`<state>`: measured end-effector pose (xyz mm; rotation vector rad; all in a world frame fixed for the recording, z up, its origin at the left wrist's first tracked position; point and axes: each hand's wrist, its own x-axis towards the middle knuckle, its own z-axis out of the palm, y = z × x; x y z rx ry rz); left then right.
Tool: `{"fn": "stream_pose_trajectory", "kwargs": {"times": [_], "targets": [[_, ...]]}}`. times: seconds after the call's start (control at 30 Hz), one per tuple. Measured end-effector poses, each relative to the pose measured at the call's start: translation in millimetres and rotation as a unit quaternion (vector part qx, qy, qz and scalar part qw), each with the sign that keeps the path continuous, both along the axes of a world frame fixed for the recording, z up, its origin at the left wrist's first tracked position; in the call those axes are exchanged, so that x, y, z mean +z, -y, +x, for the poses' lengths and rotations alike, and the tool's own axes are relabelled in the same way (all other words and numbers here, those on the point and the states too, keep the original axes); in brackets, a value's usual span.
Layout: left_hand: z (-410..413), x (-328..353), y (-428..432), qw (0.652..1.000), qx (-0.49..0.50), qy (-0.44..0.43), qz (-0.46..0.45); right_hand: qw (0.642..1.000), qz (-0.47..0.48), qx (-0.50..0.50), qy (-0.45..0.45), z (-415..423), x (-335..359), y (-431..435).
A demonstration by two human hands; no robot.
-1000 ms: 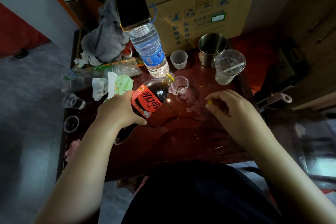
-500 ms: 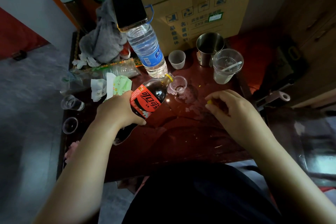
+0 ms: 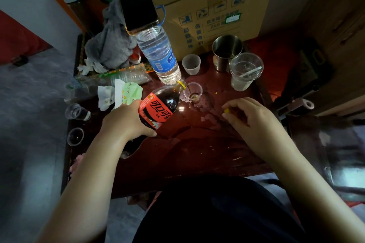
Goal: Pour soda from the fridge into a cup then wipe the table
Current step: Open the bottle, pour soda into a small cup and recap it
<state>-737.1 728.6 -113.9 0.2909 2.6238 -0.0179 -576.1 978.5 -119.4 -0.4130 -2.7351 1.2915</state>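
My left hand grips a dark soda bottle with a red label, tilted with its mouth over a small clear plastic cup. A thin stream of brown soda runs into the cup, which holds a little liquid. My right hand rests on the dark red table to the right of the cup, fingers curled round a small yellow bottle cap. Wet patches shine on the table round the cup.
A tall water bottle with a phone on top stands just behind the cup. A cardboard box, a steel mug, a white cup and a large clear cup stand behind. Grey cloth, tissues and small glasses lie left.
The soda bottle has tipped further and soda now streams into the small cup, which was nearly empty before. My right hand has stayed in place.
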Motion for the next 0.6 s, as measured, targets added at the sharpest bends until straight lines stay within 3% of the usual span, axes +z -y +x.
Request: {"fn": "stream_pose_trajectory", "kwargs": {"times": [0.33,0.6], "targets": [[5.4,-3.2,6.8,0.999,0.018,-0.015,0.039,1.000,0.000,0.015,-0.002,-2.8,4.3,3.0],[14.9,-2.5,9.5,0.978,0.037,-0.035,0.201,1.000,0.006,0.019,-0.005,-4.1,17.1,4.1]]}}
